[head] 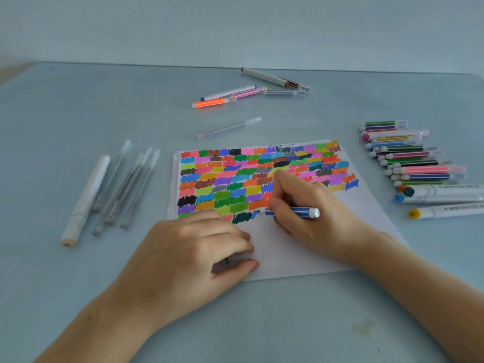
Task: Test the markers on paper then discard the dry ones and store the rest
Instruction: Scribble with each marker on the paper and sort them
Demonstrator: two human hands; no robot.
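Observation:
A white sheet of paper (288, 247) lies in the middle of the table, its upper part filled with many coloured scribble patches. My right hand (306, 210) grips a blue striped marker (296, 211) with its tip on the paper beside a fresh blue mark. My left hand (204, 247) rests on the paper's lower left corner, fingers curled round a small clear marker cap (237, 258). A pile of several coloured markers (413, 155) lies to the right of the paper.
Several clear pens and a thick white marker (86, 200) lie at the left. More pens, one orange (212, 102), sit at the back centre, and a clear pen (227, 127) lies just above the paper. Thick white markers (445, 195) are at the far right.

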